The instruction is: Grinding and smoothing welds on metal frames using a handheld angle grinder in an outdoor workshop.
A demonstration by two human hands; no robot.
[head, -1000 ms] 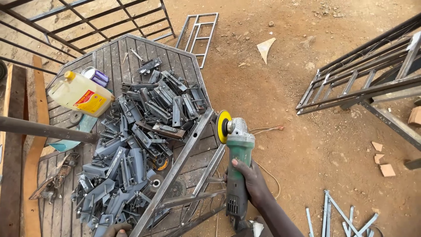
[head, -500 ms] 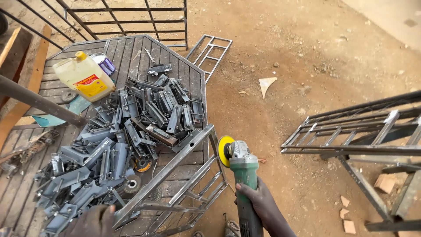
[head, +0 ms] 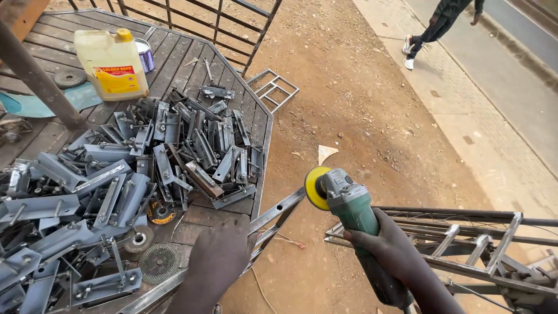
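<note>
A heap of grey steel brackets [head: 145, 168] crowds most of the dark slatted metal desk [head: 192, 55], leaving bare slats only along its far edge. A yellow plastic jerrycan [head: 111, 64] and slanting steel pipe [head: 40, 81] block the back left. The brown dirt ground [head: 360, 104] right of the desk seems open up to the welded steel frame [head: 465, 244].

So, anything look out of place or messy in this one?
Mostly the pile of grey metal brackets, dumped crisscross on the metal table, with loose grinding discs among them. The right hand holds a green angle grinder off the table's edge.
</note>
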